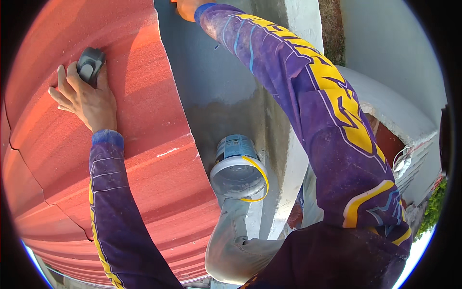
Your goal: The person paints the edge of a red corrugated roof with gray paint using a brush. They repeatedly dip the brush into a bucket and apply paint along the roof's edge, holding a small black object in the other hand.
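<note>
On the red corrugated roof sheet, my left hand has its thumb and forefinger around a dark grey, rounded block. The other fingers of that hand are spread over the sheet. My right arm reaches far forward along the grey channel beside the roof. Only part of my right hand shows at the top edge; its fingers are mostly cut off, so any hold is hidden. Closer to me, a plastic bucket with a blue label, white rim and yellow handle is in the channel, its mouth towards me.
The grey channel runs between the roof's cut edge and a pale concrete ledge. Its surface is darker and patchy near the bucket. My trouser leg is just below the bucket. A curved pale wall lies further right.
</note>
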A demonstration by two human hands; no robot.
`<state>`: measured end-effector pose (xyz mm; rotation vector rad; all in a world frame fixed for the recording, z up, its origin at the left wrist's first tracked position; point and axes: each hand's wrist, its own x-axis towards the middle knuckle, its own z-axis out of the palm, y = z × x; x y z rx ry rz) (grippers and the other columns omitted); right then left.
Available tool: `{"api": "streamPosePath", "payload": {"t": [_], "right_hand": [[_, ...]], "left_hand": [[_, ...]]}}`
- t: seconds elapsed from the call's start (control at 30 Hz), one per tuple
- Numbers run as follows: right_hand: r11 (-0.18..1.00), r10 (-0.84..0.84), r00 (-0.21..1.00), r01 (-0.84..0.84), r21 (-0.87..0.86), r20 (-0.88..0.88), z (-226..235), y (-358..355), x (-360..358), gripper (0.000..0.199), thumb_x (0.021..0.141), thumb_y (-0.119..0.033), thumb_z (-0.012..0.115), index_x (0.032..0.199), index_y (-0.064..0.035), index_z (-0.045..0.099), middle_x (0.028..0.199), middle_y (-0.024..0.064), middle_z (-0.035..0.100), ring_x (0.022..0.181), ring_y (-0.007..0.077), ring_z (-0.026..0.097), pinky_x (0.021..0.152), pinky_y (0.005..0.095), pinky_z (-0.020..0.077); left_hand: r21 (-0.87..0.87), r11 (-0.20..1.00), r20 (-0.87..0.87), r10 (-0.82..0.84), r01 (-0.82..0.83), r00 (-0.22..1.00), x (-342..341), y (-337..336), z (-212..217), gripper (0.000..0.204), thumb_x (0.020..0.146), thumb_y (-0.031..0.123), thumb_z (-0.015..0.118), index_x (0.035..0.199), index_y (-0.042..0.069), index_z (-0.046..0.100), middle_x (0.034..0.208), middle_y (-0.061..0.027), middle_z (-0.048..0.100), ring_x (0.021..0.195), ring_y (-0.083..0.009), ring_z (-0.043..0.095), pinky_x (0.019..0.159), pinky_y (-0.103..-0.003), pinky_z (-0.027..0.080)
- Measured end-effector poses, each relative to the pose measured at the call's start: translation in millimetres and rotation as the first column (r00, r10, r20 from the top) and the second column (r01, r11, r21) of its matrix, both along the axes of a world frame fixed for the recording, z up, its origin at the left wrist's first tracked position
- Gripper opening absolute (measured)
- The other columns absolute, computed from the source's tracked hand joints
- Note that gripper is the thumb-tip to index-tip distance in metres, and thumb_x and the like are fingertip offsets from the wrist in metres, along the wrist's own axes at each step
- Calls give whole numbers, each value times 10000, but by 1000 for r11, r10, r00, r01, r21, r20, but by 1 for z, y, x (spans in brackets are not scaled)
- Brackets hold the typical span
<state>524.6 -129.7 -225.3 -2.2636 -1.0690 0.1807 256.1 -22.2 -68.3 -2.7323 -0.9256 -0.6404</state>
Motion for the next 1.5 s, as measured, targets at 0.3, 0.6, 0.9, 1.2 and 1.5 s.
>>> {"api": "streamPosePath", "payload": {"t": [0.3,0.6,0.9,1.2,1.5], "right_hand": [[733,477,634,-669,-122,-609,7,-80,-200,349,1023,-309,579,1064,-25,776,1059,255,756,1052,432,729,939,528,580],[978,133,979,-156,-142,-157,8,60,-13,257,1016,-219,571,1140,-154,787,1145,141,755,1117,371,703,896,450,611],[796,469,620,-606,-4,-629,-10,20,-151,388,1028,-345,552,1119,-34,766,1214,237,734,1140,440,693,979,524,557],[984,-56,969,95,152,-239,-18,150,4,352,1016,-314,542,1102,-94,803,1114,172,778,1058,402,747,925,513,594],[887,327,646,-461,-12,-690,-29,2,-197,241,966,-223,620,1059,-55,766,1133,246,752,1067,436,724,1023,534,532]], "left_hand": [[-16,999,-78,34,-35,996,-14,0,8,658,898,366,833,1416,138,498,1601,-114,373,1522,-522,174,1240,-688,248],[-21,999,-78,31,-33,996,-7,1,3,676,894,373,838,1420,142,481,1603,-98,370,1537,-531,162,1230,-710,268],[-24,999,-73,24,-25,997,-20,4,13,668,887,296,843,1432,149,486,1627,-114,353,1542,-513,172,1220,-722,264],[-4,999,-73,-33,33,997,-8,1,7,622,917,273,817,1417,98,492,1619,-156,374,1530,-509,209,1238,-694,203],[-23,1000,-85,1,-3,996,-10,4,10,644,892,267,832,1417,120,488,1621,-152,375,1542,-513,178,1222,-731,216]]}}
